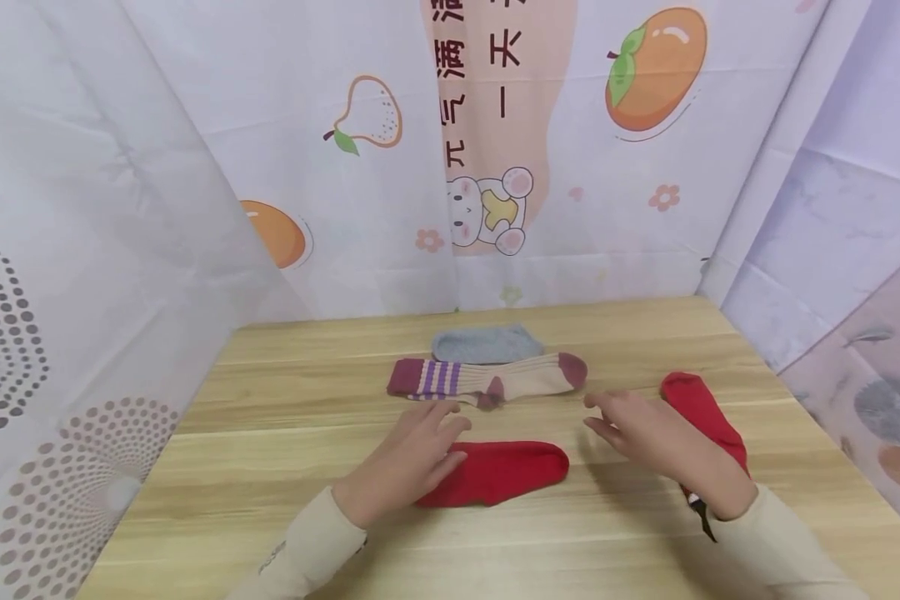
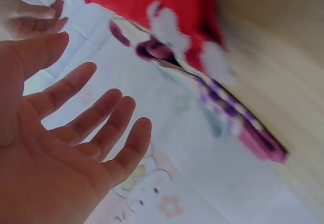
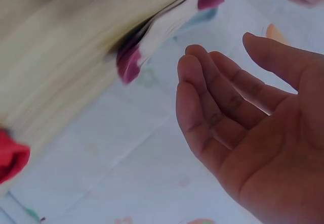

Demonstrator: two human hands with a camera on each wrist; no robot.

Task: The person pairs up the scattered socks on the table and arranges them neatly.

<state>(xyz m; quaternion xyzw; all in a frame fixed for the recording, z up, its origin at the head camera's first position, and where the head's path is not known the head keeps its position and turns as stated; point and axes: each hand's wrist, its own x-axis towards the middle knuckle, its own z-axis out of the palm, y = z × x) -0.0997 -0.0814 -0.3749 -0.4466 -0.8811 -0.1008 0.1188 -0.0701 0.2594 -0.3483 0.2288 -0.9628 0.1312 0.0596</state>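
My left hand [image 1: 403, 458] hovers over the left end of a red sock [image 1: 506, 468] lying flat on the table; its fingers are spread and hold nothing. In the left wrist view white patches show on that sock [image 2: 164, 21]. My right hand [image 1: 648, 433] is in the air with relaxed, slightly bent fingers, also holding nothing. Beneath and beside the right forearm lies another red sock [image 1: 705, 417], partly hidden by the arm. Beyond both hands rests a cream sock [image 1: 532, 379] with purple stripes and maroon toe and heel, and behind it a grey-blue sock [image 1: 487, 344].
The wooden table [image 1: 270, 467] reaches back to a white printed curtain [image 1: 330, 208]. More curtain hangs at the left side [image 1: 82, 250] and the right side [image 1: 832, 250].
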